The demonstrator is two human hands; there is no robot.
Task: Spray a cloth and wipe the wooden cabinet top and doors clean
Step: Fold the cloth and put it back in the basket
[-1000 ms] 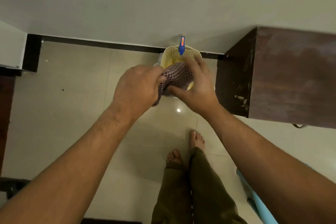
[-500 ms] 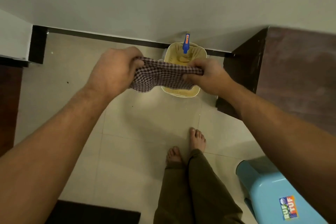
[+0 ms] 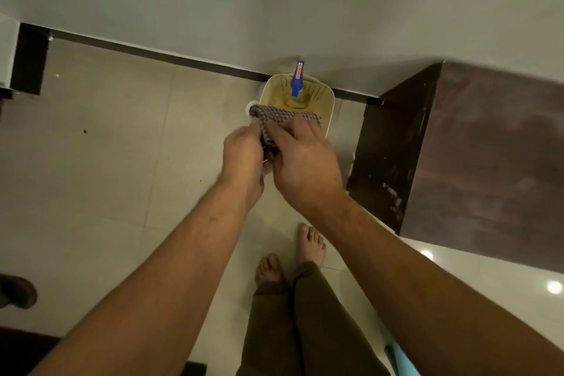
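Between left hand (image 3: pixel 244 152) and right hand (image 3: pixel 300 159) — checked cloth (image 3: pixel 276 119), gripped.

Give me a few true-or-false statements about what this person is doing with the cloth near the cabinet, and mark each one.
1. Both hands hold the checked cloth. True: the left hand and the right hand grip it together.
2. The blue-topped spray bottle is in the right hand. False: it stands in the cream basket by the wall.
3. The cloth is pressed on the wooden cabinet top. False: it is held in the air, left of the cabinet.
4. The person stands barefoot on the tiled floor. True.
5. The basket sits on top of the cabinet. False: it is on the floor beside it.
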